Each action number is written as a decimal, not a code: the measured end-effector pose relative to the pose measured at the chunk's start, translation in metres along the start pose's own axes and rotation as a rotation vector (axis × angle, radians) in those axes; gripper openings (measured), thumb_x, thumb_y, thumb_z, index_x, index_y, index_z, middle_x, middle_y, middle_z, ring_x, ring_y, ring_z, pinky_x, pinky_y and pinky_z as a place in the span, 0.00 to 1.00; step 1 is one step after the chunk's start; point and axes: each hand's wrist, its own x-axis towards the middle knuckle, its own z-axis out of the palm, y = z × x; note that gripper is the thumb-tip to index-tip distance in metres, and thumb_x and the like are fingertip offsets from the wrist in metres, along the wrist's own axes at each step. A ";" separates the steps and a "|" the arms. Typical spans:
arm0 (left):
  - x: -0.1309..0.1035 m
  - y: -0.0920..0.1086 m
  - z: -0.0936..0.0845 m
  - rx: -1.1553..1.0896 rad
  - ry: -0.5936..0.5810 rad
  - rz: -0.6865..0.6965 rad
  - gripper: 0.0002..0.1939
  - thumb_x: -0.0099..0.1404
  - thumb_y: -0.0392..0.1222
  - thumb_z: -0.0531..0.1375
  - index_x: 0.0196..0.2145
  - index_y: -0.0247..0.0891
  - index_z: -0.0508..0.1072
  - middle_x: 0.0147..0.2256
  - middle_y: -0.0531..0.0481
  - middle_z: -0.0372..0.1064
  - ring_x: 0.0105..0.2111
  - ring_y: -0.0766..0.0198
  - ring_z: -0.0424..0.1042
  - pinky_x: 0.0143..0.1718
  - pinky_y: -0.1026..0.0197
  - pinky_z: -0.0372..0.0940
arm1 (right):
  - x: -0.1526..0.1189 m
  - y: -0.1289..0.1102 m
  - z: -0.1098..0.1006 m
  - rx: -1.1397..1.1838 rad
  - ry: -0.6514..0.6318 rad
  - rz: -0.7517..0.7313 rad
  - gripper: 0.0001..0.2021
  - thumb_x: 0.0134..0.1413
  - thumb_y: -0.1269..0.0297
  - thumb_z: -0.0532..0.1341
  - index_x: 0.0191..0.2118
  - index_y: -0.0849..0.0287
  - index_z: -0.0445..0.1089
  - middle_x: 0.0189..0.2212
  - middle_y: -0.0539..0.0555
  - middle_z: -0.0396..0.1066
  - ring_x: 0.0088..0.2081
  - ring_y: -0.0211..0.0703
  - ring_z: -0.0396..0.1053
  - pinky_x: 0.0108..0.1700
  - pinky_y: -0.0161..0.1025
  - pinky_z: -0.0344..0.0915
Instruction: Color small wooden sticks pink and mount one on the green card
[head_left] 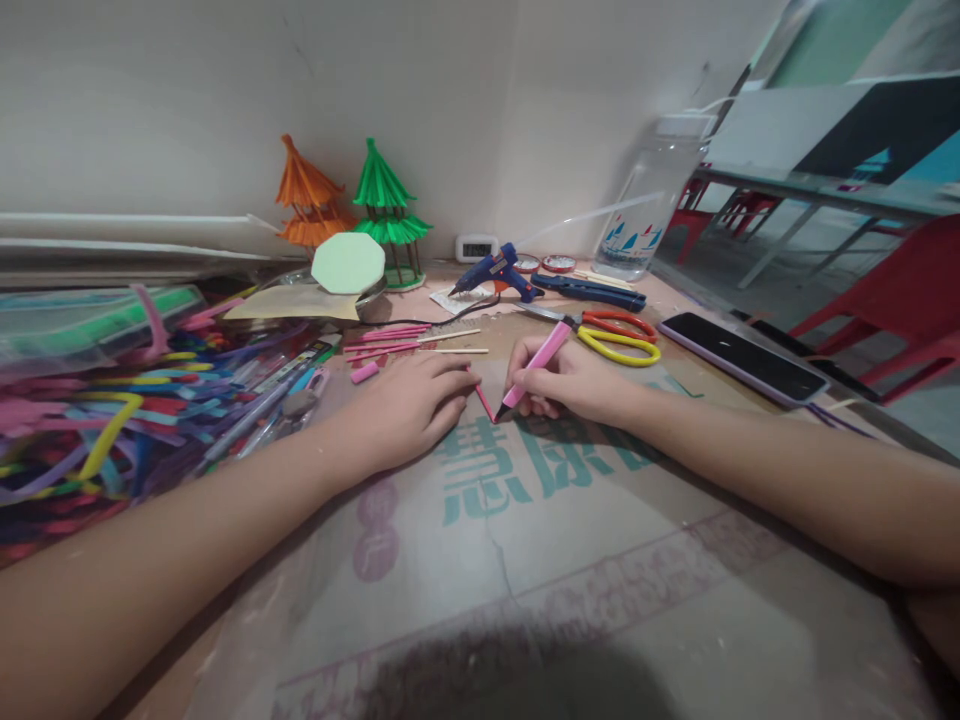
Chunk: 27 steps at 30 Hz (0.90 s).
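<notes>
My right hand [559, 380] grips a pink marker pen [541, 358], its dark tip pointing down at the table. The tip meets the lower end of a thin pink stick [484, 395]. Pressed to the table on the left, my left hand [416, 400] pins the stick's upper end under its fingertips. A pink pen cap [365, 373] lies beside that hand. Just behind it are several thin sticks [390, 345], most coloured pink and some with bare wood showing.
Pipe cleaners [97, 430] crowd the left side. Orange [304, 195] and green [386, 195] model pavilions stand behind a pale green octagon [349, 263]. Across the back are a glue gun [487, 270], scissors [619, 335], pliers [589, 291], a bottle [645, 200] and a phone [742, 355].
</notes>
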 end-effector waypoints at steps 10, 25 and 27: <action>0.000 0.001 -0.001 -0.029 0.020 0.002 0.20 0.74 0.41 0.50 0.56 0.37 0.74 0.59 0.39 0.69 0.60 0.48 0.67 0.62 0.41 0.63 | 0.001 0.000 0.001 0.006 0.014 0.012 0.06 0.57 0.67 0.61 0.30 0.58 0.65 0.20 0.49 0.72 0.17 0.32 0.62 0.17 0.28 0.58; 0.000 0.002 -0.001 -0.015 0.025 -0.008 0.19 0.74 0.41 0.50 0.55 0.37 0.75 0.59 0.40 0.69 0.59 0.50 0.67 0.62 0.44 0.63 | 0.003 0.000 0.002 0.018 0.060 0.044 0.06 0.59 0.66 0.61 0.31 0.58 0.64 0.20 0.48 0.71 0.17 0.33 0.62 0.17 0.29 0.59; 0.000 0.002 -0.001 -0.017 0.022 -0.007 0.19 0.74 0.41 0.50 0.55 0.37 0.75 0.59 0.40 0.69 0.59 0.50 0.67 0.62 0.43 0.63 | 0.002 0.001 0.001 0.016 0.025 0.022 0.06 0.58 0.66 0.61 0.30 0.58 0.65 0.20 0.48 0.71 0.17 0.32 0.62 0.17 0.29 0.59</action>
